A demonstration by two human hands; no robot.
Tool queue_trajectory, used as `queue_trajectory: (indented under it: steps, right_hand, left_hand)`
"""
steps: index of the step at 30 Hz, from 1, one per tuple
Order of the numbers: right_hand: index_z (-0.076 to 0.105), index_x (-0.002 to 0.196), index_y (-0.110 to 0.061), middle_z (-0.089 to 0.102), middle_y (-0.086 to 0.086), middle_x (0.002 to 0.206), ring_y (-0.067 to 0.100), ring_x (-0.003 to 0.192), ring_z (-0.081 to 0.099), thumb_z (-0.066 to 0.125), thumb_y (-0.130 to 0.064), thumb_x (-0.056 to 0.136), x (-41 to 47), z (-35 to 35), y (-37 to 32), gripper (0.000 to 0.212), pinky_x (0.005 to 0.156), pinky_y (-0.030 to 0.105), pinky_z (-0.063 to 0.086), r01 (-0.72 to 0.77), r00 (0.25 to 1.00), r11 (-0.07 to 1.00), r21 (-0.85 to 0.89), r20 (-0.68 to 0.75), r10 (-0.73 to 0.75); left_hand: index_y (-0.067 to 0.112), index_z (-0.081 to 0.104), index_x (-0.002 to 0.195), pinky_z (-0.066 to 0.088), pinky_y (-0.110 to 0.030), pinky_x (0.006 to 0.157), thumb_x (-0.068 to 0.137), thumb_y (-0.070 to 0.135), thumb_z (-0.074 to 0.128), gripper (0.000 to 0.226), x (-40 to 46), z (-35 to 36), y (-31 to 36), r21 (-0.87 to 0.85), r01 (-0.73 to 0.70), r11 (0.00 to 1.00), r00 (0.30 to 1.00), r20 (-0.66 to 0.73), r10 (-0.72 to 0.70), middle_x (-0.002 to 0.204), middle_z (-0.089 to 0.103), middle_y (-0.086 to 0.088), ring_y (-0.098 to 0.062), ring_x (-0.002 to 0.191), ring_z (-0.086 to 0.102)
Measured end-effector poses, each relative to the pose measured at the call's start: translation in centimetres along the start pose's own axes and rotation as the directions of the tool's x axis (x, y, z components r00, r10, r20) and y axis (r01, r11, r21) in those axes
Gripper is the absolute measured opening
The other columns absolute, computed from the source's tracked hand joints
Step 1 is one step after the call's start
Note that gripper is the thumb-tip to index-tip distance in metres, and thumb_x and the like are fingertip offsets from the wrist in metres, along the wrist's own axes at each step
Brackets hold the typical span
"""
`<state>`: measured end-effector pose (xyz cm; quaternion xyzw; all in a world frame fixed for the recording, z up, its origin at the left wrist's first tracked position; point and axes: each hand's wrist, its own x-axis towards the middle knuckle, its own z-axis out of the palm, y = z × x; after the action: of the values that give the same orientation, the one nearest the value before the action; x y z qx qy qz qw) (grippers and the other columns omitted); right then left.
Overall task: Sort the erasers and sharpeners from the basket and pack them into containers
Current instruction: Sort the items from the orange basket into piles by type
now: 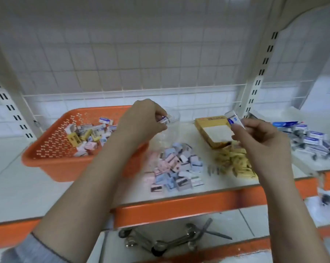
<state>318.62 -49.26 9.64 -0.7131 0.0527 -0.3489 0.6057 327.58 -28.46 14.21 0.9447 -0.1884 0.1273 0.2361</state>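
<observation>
Left hand (144,120) fingers pinch a small eraser (165,120) beside the orange basket (52,149) (part-filled); right hand (259,137) fingers grip a blue-white eraser (233,117) above the yellow box (211,120). Sorted piles (179,168) lie on the shelf (207,188).

Two bare forearms reach in from the near edge. The left hand (141,118) and the right hand (259,137) wear no gloves, rings or watch. A grey knitted sleeve (33,249) with a ribbed cuff, edged by a thin dark line, is pushed up the left forearm near the elbow. The right forearm shows no sleeve within the view.
</observation>
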Motion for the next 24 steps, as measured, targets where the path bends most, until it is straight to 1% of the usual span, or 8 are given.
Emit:
queue_trajectory:
  steps: [3, 5, 7, 10, 12, 17, 21, 24]
  right_hand:
    - [0.067, 0.079, -0.028, 0.064, 0.018, 0.073, 0.017, 0.071, 0.058, 0.070, -0.018, 0.083, 1.3, -6.5, 1.0, 0.012, 0.071, 0.031, 0.050, -0.003, 1.000, 0.997, -0.082, 0.004, 0.003]
    - [0.068, 0.080, -0.025, 0.065, 0.010, 0.071, 0.013, 0.068, 0.057, 0.072, -0.021, 0.082, 2.4, -10.8, 1.6, 0.006, 0.075, 0.034, 0.049, -0.027, 0.999, 0.992, -0.124, -0.032, 0.023]
    - [0.071, 0.082, -0.023, 0.064, -0.011, 0.063, 0.002, 0.061, 0.054, 0.072, -0.023, 0.081, 3.6, -14.8, 2.5, 0.002, 0.070, 0.023, 0.046, -0.045, 0.997, 0.987, -0.157, -0.068, 0.034]
    - [0.072, 0.083, -0.019, 0.060, -0.020, 0.054, -0.004, 0.051, 0.048, 0.069, -0.021, 0.084, 6.0, -19.7, 4.1, 0.003, 0.057, 0.010, 0.039, -0.066, 0.993, 0.974, -0.216, -0.109, 0.043]
    - [0.072, 0.079, -0.015, 0.054, -0.016, 0.048, -0.003, 0.049, 0.043, 0.068, -0.021, 0.086, 8.0, -22.1, 5.7, 0.010, 0.055, 0.016, 0.037, -0.103, 0.984, 0.960, -0.260, -0.165, 0.060]
    - [0.063, 0.062, -0.004, 0.052, 0.012, 0.056, 0.017, 0.061, 0.048, 0.065, -0.022, 0.086, 12.6, -25.0, 9.9, 0.030, 0.059, 0.026, 0.034, -0.232, 0.960, 0.877, -0.421, -0.247, 0.135]
    - [0.057, 0.054, 0.001, 0.035, -0.001, 0.032, 0.017, 0.050, 0.039, 0.065, -0.022, 0.085, 15.3, -24.9, 11.5, 0.039, 0.042, 0.021, 0.028, -0.287, 0.958, 0.775, -0.563, -0.185, 0.220]
    - [0.063, 0.068, 0.014, 0.047, 0.021, 0.052, 0.020, 0.054, 0.044, 0.063, -0.023, 0.087, 16.2, -24.9, 12.0, 0.041, 0.043, 0.021, 0.028, -0.290, 0.955, 0.744, -0.602, -0.130, 0.266]
  left_hand:
    - [0.024, 0.070, 0.106, 0.044, -0.019, 0.074, 0.079, 0.019, 0.070, 0.028, -1.3, 2.9, 6.2, -0.109, 0.010, 0.994, 1.000, 0.000, -0.010, 0.083, 0.062, 0.012, -0.005, 0.084, 0.059]
    - [0.028, 0.070, 0.105, 0.041, -0.009, 0.068, 0.079, 0.020, 0.070, 0.027, -2.2, 4.9, 10.1, -0.184, 0.007, 0.983, 1.000, -0.008, -0.008, 0.075, 0.055, 0.023, 0.005, 0.074, 0.054]
    - [0.031, 0.070, 0.103, 0.036, 0.001, 0.062, 0.079, 0.021, 0.072, 0.027, -2.8, 6.7, 13.6, -0.245, 0.017, 0.969, 1.000, -0.005, -0.019, 0.074, 0.052, 0.027, 0.013, 0.069, 0.051]
    - [0.033, 0.069, 0.106, 0.039, -0.006, 0.069, 0.080, 0.023, 0.072, 0.028, -3.2, 9.2, 17.4, -0.284, 0.050, 0.958, 0.999, 0.036, -0.041, 0.092, 0.064, 0.015, 0.004, 0.080, 0.055]
    - [0.033, 0.068, 0.109, 0.039, -0.016, 0.075, 0.080, 0.024, 0.072, 0.030, -3.1, 10.6, 19.4, -0.283, 0.072, 0.957, 0.997, 0.061, -0.057, 0.102, 0.066, 0.011, -0.002, 0.086, 0.054]
    - [0.033, 0.068, 0.110, 0.038, -0.015, 0.072, 0.082, 0.024, 0.069, 0.029, -2.1, 14.0, 22.7, -0.289, 0.061, 0.956, 0.995, 0.091, -0.036, 0.105, 0.065, 0.011, -0.004, 0.087, 0.057]
    - [0.029, 0.067, 0.114, 0.045, -0.019, 0.077, 0.086, 0.024, 0.065, 0.028, -1.2, 16.4, 24.0, -0.270, -0.013, 0.963, 0.991, 0.123, 0.048, 0.109, 0.066, 0.007, -0.010, 0.091, 0.062]
    - [0.030, 0.066, 0.115, 0.041, -0.020, 0.083, 0.087, 0.025, 0.064, 0.028, -0.1, 18.4, 24.9, -0.311, -0.062, 0.948, 0.983, 0.146, 0.112, 0.113, 0.062, 0.009, -0.010, 0.099, 0.056]
